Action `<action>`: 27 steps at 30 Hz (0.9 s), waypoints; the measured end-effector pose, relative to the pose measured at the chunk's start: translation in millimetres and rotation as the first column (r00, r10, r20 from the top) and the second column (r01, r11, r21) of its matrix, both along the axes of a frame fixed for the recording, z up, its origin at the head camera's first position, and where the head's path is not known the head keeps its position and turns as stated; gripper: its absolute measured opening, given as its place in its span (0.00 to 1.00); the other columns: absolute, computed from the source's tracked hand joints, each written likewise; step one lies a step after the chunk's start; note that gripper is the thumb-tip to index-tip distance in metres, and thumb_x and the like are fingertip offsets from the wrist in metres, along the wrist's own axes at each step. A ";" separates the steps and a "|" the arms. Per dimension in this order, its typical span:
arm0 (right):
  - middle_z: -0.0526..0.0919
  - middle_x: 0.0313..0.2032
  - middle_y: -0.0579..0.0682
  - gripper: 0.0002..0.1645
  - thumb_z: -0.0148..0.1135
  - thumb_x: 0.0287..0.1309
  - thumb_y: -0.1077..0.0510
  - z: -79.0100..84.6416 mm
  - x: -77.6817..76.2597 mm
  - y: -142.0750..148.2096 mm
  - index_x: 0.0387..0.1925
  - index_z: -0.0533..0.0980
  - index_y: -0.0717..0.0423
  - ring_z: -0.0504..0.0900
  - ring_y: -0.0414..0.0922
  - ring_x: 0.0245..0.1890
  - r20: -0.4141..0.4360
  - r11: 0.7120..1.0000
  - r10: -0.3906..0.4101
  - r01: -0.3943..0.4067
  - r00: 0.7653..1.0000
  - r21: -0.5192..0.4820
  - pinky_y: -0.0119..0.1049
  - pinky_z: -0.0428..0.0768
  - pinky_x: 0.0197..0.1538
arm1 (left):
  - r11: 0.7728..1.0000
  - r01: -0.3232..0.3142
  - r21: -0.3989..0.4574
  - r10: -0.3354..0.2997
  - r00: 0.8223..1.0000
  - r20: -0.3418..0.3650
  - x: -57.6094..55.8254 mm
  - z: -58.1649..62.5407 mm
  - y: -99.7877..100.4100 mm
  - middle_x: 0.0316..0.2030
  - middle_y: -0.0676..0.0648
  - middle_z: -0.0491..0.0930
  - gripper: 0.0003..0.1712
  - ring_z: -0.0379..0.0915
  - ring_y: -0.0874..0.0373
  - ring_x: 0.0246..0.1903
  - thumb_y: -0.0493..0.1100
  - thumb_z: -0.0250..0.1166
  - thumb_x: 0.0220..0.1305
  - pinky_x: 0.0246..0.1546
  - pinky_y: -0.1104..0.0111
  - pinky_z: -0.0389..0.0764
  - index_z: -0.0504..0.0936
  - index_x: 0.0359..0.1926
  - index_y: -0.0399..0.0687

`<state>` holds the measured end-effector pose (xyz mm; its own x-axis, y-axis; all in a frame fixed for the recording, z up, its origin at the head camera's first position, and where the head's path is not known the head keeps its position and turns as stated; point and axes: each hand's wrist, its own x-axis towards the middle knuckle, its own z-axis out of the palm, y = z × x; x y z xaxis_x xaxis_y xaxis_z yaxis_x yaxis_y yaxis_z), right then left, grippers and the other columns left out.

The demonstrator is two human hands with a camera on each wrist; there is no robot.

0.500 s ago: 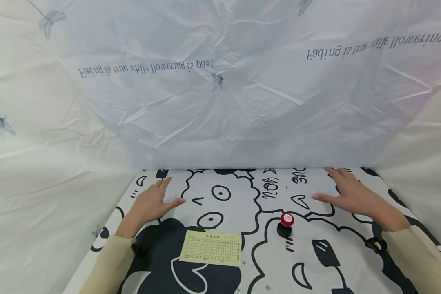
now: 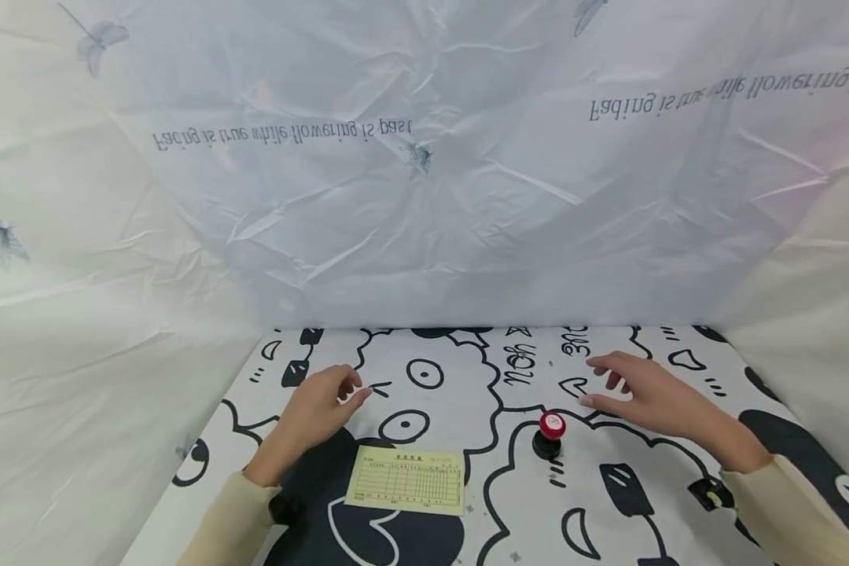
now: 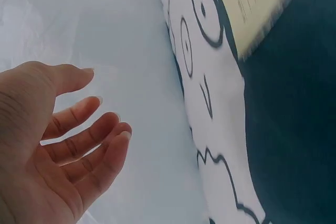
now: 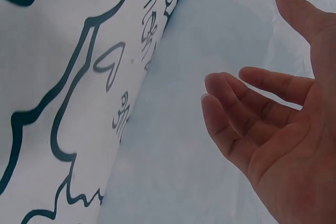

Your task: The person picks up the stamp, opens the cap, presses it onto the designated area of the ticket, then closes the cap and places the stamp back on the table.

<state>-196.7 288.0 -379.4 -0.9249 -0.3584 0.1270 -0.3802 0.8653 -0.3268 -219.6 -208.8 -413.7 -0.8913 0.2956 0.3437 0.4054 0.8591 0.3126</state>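
My left hand point(image 2: 318, 409) hovers above the patterned cloth, up and left of a pad of yellow printed forms point(image 2: 406, 479). Its fingers bend loosely with nothing between them, as the left wrist view shows. Part of the form pad point(image 3: 257, 3) appears at the top of that view, with a thick edge. On the right, my right hand point(image 2: 661, 397) is also raised over the cloth, its fingers relaxed and holding nothing. A round stamp with a red knob point(image 2: 553, 425) and a black base point(image 2: 546, 446) stands upright on the cloth, to the left of and nearer than the right hand.
The table wears a white cloth point(image 2: 467, 369) with black cartoon drawings. A pale plastic sheet point(image 2: 424, 236) with printed lettering hangs behind it and along both sides. Cameras are strapped at both wrists.
Both hands have come inward and nearer to me, and their fingers have bent more. The form pad and the stamp stay where they were.
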 end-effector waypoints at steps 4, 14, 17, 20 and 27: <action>0.86 0.50 0.49 0.41 0.73 0.61 0.35 -1.7 0.5 -8.0 0.64 0.78 0.59 0.82 0.41 0.43 -0.005 0.999 0.020 -0.021 1.000 -0.028 0.37 0.82 0.39 | 0.999 0.033 0.039 -0.033 0.999 0.012 4.7 2.5 11.6 0.34 0.54 0.84 0.08 0.79 0.61 0.34 0.48 0.73 0.68 0.36 0.68 0.83 0.85 0.40 0.51; 0.86 0.48 0.43 0.40 0.71 0.62 0.32 -13.7 11.7 -26.7 0.63 0.79 0.55 0.83 0.39 0.43 0.009 0.991 0.102 -0.101 0.995 -0.084 0.34 0.84 0.40 | 0.969 0.157 0.193 -0.180 0.977 0.110 20.7 -12.1 36.0 0.33 0.58 0.83 0.04 0.78 0.69 0.33 0.44 0.73 0.68 0.36 0.74 0.85 0.84 0.39 0.56; 0.86 0.47 0.43 0.40 0.72 0.61 0.32 -17.5 13.9 -29.4 0.63 0.79 0.55 0.84 0.40 0.43 0.015 0.988 0.118 -0.116 0.993 -0.104 0.33 0.85 0.40 | 0.954 0.193 0.228 -0.229 0.963 0.143 26.2 -17.3 41.6 0.35 0.58 0.84 0.02 0.79 0.69 0.35 0.45 0.71 0.70 0.37 0.73 0.85 0.85 0.41 0.55; 0.87 0.48 0.45 0.41 0.73 0.60 0.33 -20.2 14.5 -31.7 0.63 0.78 0.56 0.85 0.41 0.43 0.012 0.983 0.141 -0.138 0.990 -0.118 0.34 0.86 0.40 | 0.940 0.206 0.271 -0.257 0.952 0.168 31.2 -19.4 47.2 0.37 0.57 0.85 0.04 0.80 0.68 0.36 0.45 0.70 0.72 0.38 0.73 0.86 0.86 0.43 0.53; 0.87 0.46 0.40 0.39 0.72 0.61 0.34 -29.2 17.5 -36.3 0.61 0.80 0.58 0.84 0.39 0.41 0.011 0.972 0.196 -0.193 0.981 -0.132 0.35 0.86 0.41 | 0.921 0.232 0.313 -0.312 0.921 0.234 41.6 -25.3 62.1 0.40 0.56 0.85 0.09 0.81 0.68 0.39 0.47 0.68 0.74 0.39 0.75 0.86 0.86 0.48 0.48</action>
